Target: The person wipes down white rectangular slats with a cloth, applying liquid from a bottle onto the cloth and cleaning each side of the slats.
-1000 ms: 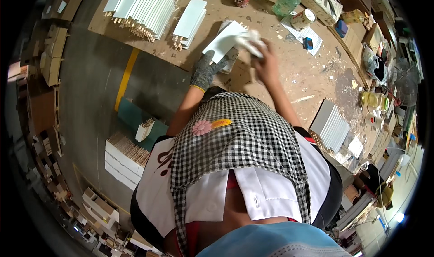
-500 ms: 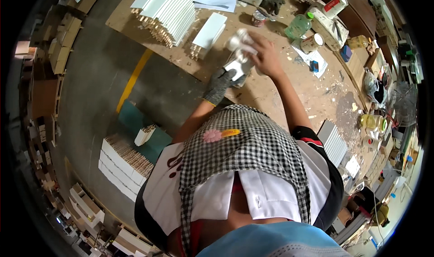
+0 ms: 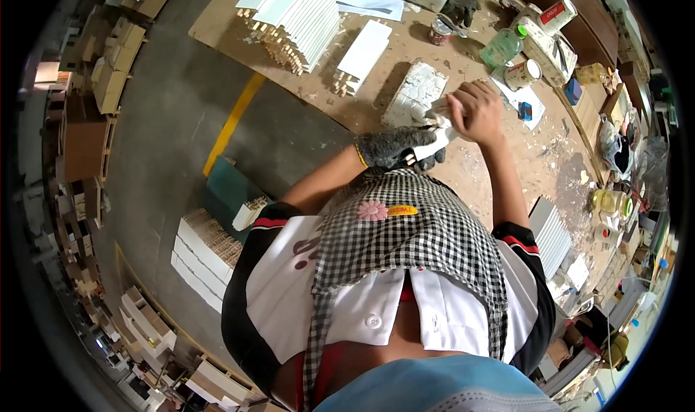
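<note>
My left hand (image 3: 394, 148), in a grey glove with a yellow cuff edge, is closed around a short white slat (image 3: 432, 145) with wooden dowel ends at its lower left. My bare right hand (image 3: 476, 111) is closed at the slat's other end, with a crumpled whitish cloth (image 3: 439, 115) under its fingers. Part of the slat is hidden by both hands. Just beyond them a white-smeared block (image 3: 423, 79) lies on the worktable (image 3: 481, 169). To its left, a few white slats (image 3: 365, 50) with dowel ends lie together.
A big stack of white slats (image 3: 289, 21) stands at the far left of the table. A green-capped bottle (image 3: 503, 48), a small cup (image 3: 440, 32) and a white tub (image 3: 523, 74) stand at the far right. Grey-white slats (image 3: 550, 231) lie right of me; more stacked slats (image 3: 203, 260) stand lower left.
Both hands have come nearer my body and to the right in view, with the slat and cloth. The smeared block now shows beyond them. The whole view has shifted slightly.
</note>
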The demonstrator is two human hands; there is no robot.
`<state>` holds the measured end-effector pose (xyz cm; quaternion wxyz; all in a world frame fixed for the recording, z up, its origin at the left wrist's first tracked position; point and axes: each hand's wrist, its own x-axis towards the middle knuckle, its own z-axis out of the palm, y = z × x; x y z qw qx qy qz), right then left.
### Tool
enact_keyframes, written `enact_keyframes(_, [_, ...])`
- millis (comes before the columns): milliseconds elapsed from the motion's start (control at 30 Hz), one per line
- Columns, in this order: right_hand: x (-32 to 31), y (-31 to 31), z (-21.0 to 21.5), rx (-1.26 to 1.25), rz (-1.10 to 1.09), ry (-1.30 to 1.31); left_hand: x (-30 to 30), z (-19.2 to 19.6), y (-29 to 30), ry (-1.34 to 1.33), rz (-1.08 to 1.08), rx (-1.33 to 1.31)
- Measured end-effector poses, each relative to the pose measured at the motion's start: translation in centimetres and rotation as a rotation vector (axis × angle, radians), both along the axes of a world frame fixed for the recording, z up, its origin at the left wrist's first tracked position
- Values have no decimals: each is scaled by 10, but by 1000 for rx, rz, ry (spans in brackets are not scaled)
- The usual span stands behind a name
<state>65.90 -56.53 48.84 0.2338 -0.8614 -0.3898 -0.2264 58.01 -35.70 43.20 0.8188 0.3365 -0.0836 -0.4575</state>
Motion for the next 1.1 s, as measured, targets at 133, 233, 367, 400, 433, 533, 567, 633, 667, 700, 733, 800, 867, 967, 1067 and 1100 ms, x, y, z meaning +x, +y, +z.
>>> enact_keyframes(133, [0,-59,-34,298,-394,47,9,-4,18,-227,-101,142])
enact_keyframes(233, [-20,-101,-67,536,-820,274,35,-19,32,-574,-128,288])
enact_keyframes(367, [-62,-116,-84,548,-974,565,87,0,69,-1197,373,1062])
enact_keyframes(400, [-73,-118,-86,427,-992,584,102,-29,78,-1289,515,1228])
enact_keyframes(433, [-83,-126,-91,263,-1044,622,117,-51,83,-1374,665,1392])
enact_keyframes(533, [-117,-143,-83,108,-1215,771,130,-89,92,-1384,524,1880])
enact_keyframes(567, [-131,-152,-84,191,-1309,787,130,-107,96,-1409,532,1986])
enact_keyframes(633, [-162,-190,-93,21,-1612,774,126,-111,94,-1324,605,1904])
enact_keyframes(667, [-183,-204,-99,32,-1679,775,129,-111,79,-1288,608,1841])
enact_keyframes(700, [-198,-213,-102,-22,-1831,680,130,-120,82,-1229,685,1730])
enact_keyframes(733, [-216,-222,-103,-86,-1990,579,127,-128,83,-1238,737,1713])
enact_keyframes(800, [-236,-244,-133,-89,-1929,737,131,-141,95,-1052,737,1614])
enact_keyframes(867, [-238,-244,-173,-94,-1902,731,126,-131,97,-964,738,1653])
enact_keyframes(967, [-239,-235,-178,-205,-1810,874,114,-113,98,-1001,656,1771])
enact_keyframes(1067, [-240,-214,-131,-12,-1876,542,108,-116,118,-1168,721,1711])
enact_keyframes(1100, [-239,-212,-118,38,-1938,535,110,-121,125,-1213,719,1646])
